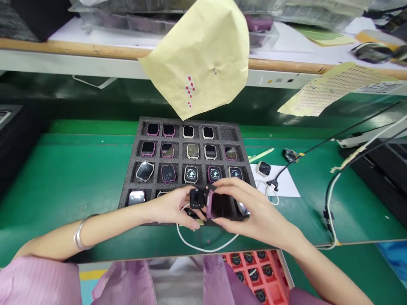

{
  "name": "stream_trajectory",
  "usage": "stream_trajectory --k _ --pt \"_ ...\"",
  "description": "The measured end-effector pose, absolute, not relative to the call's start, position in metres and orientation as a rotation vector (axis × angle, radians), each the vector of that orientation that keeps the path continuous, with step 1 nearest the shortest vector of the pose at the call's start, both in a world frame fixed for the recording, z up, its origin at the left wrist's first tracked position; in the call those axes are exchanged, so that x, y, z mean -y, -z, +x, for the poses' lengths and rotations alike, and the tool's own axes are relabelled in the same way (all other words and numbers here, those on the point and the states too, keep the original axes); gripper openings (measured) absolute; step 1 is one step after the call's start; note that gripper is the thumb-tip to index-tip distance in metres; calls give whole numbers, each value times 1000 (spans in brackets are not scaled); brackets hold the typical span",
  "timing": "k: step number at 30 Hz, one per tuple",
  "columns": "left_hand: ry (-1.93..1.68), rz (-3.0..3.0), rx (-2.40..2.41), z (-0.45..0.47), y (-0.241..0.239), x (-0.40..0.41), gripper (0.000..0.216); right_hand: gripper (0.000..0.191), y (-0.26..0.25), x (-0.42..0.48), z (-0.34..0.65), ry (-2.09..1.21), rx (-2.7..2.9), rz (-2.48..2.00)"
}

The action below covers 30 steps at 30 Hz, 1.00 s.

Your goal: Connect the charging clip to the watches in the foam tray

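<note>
My right hand (262, 214) grips a purple-framed smartwatch body (222, 205) by its edges, its dark screen tilted up. Close beside it, my left hand (174, 207) is closed around a small black square device (197, 198) with a white cable (203, 250) looping below. Whether the device and the watch touch is unclear. Beneath both hands lies a grey foam tray (178, 186) with several strapless watches in its pockets, framed in purple or cream. A few of them, such as a cream-framed watch (191, 174), show lit dials. My hands hide part of the front row.
Right of the tray, a cream watch (263, 168) lies on white paper (289, 182) near a green pen (261, 155) and cables. Yellow paper (210, 55) hangs from the shelf edge. Below the bench edge sits a red tray (273, 284) holding round dark parts.
</note>
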<state>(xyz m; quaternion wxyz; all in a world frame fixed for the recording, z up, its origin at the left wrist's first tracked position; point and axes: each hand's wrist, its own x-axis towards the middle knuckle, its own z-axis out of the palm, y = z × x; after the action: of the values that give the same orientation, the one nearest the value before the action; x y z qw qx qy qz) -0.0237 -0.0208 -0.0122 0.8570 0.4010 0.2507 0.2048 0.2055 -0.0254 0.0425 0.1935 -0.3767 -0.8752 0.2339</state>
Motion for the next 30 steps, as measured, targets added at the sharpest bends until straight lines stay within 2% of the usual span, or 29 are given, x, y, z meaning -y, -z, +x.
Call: stream_trajectory --k 10,30 --pt "-480 836 -647 -23 18 23 38 33 -36 20 169 -327 2681 -886" --pt "-450 842 -672 -22 12 23 30 38 -15 29 177 -505 2459 -858"
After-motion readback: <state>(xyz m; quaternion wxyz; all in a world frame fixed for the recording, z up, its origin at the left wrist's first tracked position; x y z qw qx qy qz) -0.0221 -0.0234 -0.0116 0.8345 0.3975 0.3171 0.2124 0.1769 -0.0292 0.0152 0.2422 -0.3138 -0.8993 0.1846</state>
